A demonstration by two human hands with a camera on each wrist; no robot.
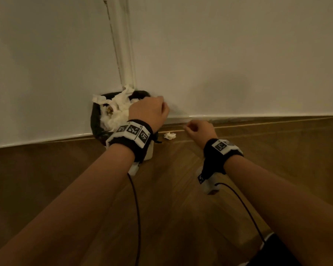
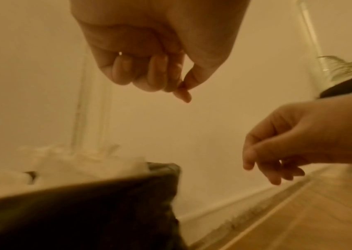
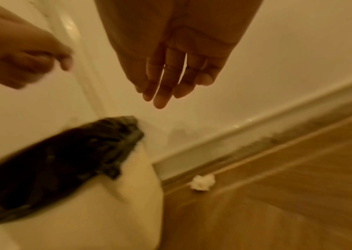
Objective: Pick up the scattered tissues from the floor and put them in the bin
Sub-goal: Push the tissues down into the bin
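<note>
A white bin (image 1: 150,152) with a black liner (image 1: 96,120) stands in the wall corner, heaped with white tissues (image 1: 117,110). My left hand (image 1: 152,109) hovers over the bin's right rim. Its fingers (image 2: 160,72) are curled in with the thumb against them, and nothing shows in them. One crumpled tissue (image 1: 169,135) lies on the floor by the skirting, just right of the bin. My right hand (image 1: 195,129) hangs above and right of that tissue (image 3: 202,182), with its fingers (image 3: 162,91) straight, pointing down and holding nothing.
White walls meet at a corner with a vertical trim (image 1: 123,54) behind the bin. A skirting board (image 1: 258,117) runs along the wooden floor (image 1: 181,198). Black cables (image 1: 136,217) trail from both wrist bands. Dark cloth (image 1: 275,252) shows at the bottom right.
</note>
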